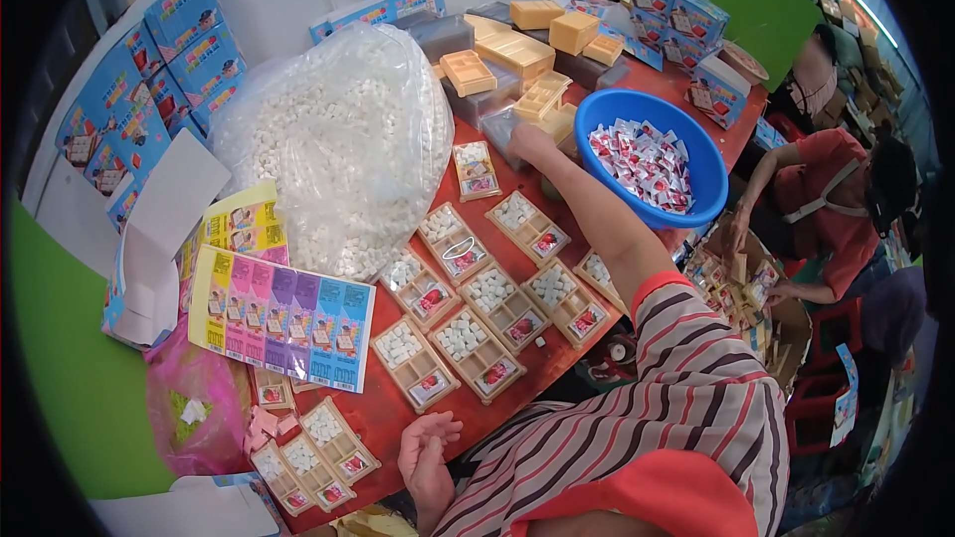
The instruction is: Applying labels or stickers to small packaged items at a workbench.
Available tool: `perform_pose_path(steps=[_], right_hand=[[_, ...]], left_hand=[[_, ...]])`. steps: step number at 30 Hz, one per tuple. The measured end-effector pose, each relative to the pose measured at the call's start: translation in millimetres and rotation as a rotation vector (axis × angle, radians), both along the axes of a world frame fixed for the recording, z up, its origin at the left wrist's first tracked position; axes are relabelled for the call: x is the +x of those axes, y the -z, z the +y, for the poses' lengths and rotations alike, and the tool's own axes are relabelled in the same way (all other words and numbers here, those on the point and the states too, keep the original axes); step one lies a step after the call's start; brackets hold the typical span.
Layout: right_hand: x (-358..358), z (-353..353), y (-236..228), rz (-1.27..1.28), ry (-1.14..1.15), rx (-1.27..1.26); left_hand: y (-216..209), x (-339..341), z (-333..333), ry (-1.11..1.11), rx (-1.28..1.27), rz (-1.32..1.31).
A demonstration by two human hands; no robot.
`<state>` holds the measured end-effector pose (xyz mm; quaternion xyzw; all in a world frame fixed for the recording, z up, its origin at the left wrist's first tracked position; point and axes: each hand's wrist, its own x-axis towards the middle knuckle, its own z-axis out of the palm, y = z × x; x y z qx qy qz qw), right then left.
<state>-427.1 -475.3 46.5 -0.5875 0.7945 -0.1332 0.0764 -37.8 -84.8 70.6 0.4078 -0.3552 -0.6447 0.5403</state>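
Observation:
My right hand reaches across the table to the far stacks, beside a clear-wrapped grey block and the beige compartment trays. Its fingers curl downward; whatever they hold is hidden. Close to the table's near edge, my left hand hangs loosely curled with nothing visible in it. Between the hands lie several filled trays, each with small white pieces in one section and a red-and-white packet in another. On one of them rests a pale loop. Another filled tray lies near my right hand.
A blue tub of small packets stands right of my right arm. A large clear bag of white pieces fills the left middle. Colourful label sheets, a pink bag and blue boxes lie left. A co-worker handles trays at right.

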Motion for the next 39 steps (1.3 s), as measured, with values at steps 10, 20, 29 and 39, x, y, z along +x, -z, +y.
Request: perform_pose_path(steps=[10,20,29,39], right_hand=[[-22,-33,40,0.056,-0.067,-0.017],[-19,-26,30,-0.125,-0.006,-0.054],[-33,-58,66,0.055,-0.131,-0.079],[-4,-14,13,-0.054,-0.01,-0.11]], left_hand=[[4,-3,3,0.012,0.003,-0.014],[5,-9,0,0.042,0.023,-0.016],[9,-10,0,0.051,0.052,-0.012],[14,-11,1,0.054,0.058,0.003]])
